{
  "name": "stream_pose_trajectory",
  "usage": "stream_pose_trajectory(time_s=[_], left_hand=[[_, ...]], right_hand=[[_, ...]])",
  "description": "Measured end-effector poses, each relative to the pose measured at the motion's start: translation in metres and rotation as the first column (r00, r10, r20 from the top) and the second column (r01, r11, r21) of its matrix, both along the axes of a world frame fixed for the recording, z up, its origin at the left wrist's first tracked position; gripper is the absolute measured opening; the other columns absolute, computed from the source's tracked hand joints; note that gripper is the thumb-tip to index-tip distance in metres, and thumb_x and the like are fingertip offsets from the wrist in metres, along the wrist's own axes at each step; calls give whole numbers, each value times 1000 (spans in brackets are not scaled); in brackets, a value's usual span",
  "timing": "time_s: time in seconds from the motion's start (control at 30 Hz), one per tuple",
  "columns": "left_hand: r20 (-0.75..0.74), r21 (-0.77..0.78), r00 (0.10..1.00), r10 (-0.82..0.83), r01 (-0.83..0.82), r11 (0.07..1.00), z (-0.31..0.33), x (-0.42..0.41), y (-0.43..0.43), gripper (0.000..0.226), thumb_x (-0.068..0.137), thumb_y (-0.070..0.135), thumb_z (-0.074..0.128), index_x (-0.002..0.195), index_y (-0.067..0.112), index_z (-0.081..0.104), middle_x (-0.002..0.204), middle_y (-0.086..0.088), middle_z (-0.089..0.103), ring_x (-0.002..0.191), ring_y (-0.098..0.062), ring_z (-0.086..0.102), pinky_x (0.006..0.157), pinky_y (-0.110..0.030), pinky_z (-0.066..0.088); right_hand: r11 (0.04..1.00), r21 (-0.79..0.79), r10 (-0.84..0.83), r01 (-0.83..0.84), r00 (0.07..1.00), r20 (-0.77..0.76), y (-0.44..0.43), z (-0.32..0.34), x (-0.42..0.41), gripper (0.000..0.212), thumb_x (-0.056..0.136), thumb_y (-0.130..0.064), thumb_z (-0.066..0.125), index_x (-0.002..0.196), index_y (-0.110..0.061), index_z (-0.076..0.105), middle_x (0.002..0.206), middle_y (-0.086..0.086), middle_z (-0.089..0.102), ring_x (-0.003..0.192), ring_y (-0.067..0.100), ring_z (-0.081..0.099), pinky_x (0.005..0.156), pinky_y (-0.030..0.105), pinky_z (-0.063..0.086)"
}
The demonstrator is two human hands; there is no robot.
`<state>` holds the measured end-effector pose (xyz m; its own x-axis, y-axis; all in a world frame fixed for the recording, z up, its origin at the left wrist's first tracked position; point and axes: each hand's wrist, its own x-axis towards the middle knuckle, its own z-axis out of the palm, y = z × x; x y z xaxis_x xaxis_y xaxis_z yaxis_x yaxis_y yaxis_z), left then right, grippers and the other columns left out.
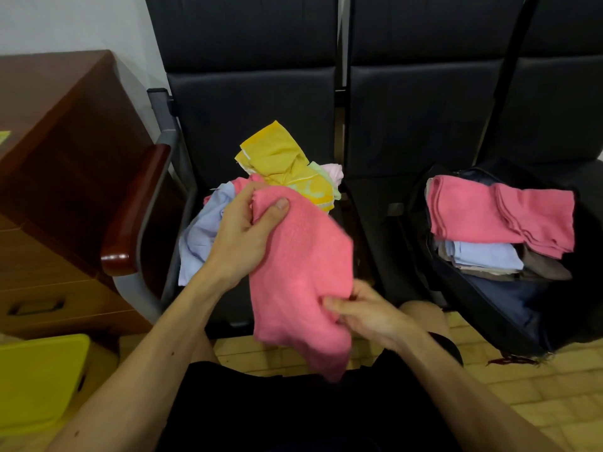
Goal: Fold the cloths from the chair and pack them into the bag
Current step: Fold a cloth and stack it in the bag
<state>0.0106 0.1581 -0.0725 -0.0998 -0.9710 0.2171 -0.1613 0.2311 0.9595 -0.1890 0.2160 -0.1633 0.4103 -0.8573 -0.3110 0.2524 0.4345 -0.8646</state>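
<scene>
Black seats (248,102) fill the upper frame; at centre, left hand (243,234) pinches the pink cloth (300,275) top, right hand (368,313) grips its lower edge, apparently stretching it for folding.

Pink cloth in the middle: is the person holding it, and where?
Yes. The left hand pinches the pink cloth at its top edge; the right hand grips its lower right edge.

Bare dark seat (368,223) lies open between the loose cloth pile (280,164) and the open bag (509,305). Folded cloths (483,213) fill the bag's upper part. A wooden armrest (133,210) blocks the left side.
</scene>
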Motion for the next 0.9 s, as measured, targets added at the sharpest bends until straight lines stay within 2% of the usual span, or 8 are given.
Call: stream_pose_trajectory(time_s=[0.13,0.23,0.33,0.43,0.5,0.6,0.73,0.9], left_hand=[[92,-22,976,199,-198,980,-8,8,-6,21,99,19,59,116,8,59,96,11,60,79,14,57,72,-5,44],[56,187,975,216,-223,957,-20,24,-14,20,100,19,58,117,10,61,100,6,67,86,8,64,73,-11,49],[-121,505,976,180,-95,858,-38,32,-15,27,97,22,60,121,10,65,113,-9,72,92,-10,72,72,-22,56],[-468,631,853,232,139,763,-46,30,-4,43,91,35,61,128,13,64,121,-8,71,103,-15,71,75,-26,59],[-661,600,695,283,263,755,-54,28,5,56,89,42,60,136,12,58,132,-10,65,120,-22,63,92,-35,57],[-790,565,524,318,420,710,-69,19,26,82,72,51,79,138,8,56,140,-16,58,128,-32,57,104,-47,49],[-805,585,493,330,568,579,-89,3,52,81,69,69,70,121,7,71,133,-17,63,117,-34,64,91,-49,57],[-883,457,433,181,704,544,-99,7,60,116,44,70,86,138,9,58,145,-18,53,130,-38,54,98,-54,51]], right_hand=[[999,49,6,-11,994,107,11,-2,6,53,60,-36,92,104,-10,77,107,10,74,99,20,71,80,30,57],[995,94,-64,41,967,249,11,13,7,64,55,-30,96,110,-7,73,113,14,72,104,25,70,82,33,58],[995,82,-80,61,963,258,12,30,11,60,48,-31,99,101,-11,78,105,13,74,96,24,72,76,33,60],[994,83,-86,68,968,236,13,43,15,51,55,-31,96,98,-11,78,99,15,74,88,27,73,69,39,61],[989,116,-120,97,970,211,14,49,17,38,66,-26,87,99,-10,75,96,15,73,83,29,73,62,42,62],[971,166,-205,172,957,204,15,55,19,36,78,-19,71,111,-6,66,96,14,73,82,28,73,59,40,61],[958,188,-266,216,915,303,10,58,18,38,81,-18,64,116,-5,65,100,13,74,90,24,74,68,34,60],[953,197,-281,231,915,291,3,58,14,42,87,-19,62,126,-4,61,111,15,71,101,27,71,76,36,60]])
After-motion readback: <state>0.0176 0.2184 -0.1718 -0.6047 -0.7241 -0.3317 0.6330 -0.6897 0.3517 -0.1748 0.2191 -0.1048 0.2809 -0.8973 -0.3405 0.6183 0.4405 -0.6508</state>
